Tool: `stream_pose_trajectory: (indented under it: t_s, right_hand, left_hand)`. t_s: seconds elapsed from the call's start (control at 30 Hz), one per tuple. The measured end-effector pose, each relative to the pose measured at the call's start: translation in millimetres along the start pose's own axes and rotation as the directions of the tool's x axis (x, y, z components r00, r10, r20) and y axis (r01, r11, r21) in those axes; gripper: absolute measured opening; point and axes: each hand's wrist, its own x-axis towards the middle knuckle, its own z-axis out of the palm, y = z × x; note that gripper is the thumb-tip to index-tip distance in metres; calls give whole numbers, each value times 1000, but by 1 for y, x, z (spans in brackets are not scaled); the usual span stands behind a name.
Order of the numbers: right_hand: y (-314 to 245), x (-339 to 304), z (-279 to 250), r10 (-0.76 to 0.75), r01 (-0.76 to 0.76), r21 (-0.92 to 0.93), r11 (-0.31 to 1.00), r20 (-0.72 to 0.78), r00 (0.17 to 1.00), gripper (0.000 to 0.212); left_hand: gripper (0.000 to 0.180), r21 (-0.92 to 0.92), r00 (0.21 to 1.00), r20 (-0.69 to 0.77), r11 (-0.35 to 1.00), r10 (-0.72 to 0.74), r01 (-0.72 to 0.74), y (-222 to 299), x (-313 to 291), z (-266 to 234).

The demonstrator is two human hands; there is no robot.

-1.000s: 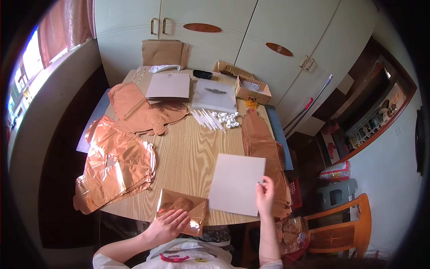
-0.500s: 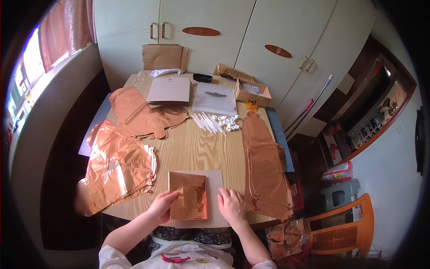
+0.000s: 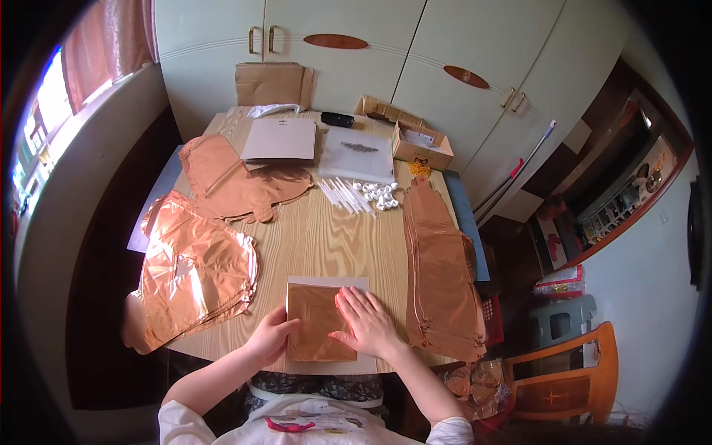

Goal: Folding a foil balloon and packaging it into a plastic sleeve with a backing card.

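Observation:
A flat, rectangular folded copper-coloured foil balloon point(image 3: 319, 330) lies on a pale cardboard sheet point(image 3: 326, 282) at the table's near edge. My left hand point(image 3: 271, 337) grips its left side, the thumb on top and the other fingers partly hidden. Stretched out flat, my right hand point(image 3: 366, 325) presses on the right part of the foil with the palm down. Crinkled foil balloons point(image 3: 200, 271) lie spread out to the left of my left hand. Right of my right hand is a long stack of flat foil balloons point(image 3: 441, 282).
More flat foil point(image 3: 230, 182) lies farther left. Toward the back are white sticks point(image 3: 345, 196), white plastic cups point(image 3: 380, 194), a clear bag point(image 3: 357, 157), pale cardboard point(image 3: 279, 139) and an open box point(image 3: 423, 144). A wooden chair point(image 3: 567, 374) stands at right.
The folded foil has shifted slightly right and now lies flatter on the cardboard. My right hand has moved from beside the cardboard onto the foil's right part.

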Motion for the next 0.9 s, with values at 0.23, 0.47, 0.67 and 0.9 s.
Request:
stream_pose_trajectory:
  t_s: [0.23,0.47,0.67,0.9]
  right_hand:
    - [0,2,-7,26,-20,-46,999,125,992,97]
    - [3,3,-1,15,-13,-14,1000,146,989,113]
    - [2,8,-16,18,-15,-13,1000,296,955,130]
    - [-3,14,-31,46,-33,-38,999,439,898,140]
  left_hand:
    - [73,839,738,519,-91,431,-537,30,0,4]
    - [104,662,687,714,-451,135,-599,17,34,-4]
    - [117,645,684,720,-472,112,-601,20,34,-9]
    - [129,656,704,707,-436,69,-616,30,31,-7]
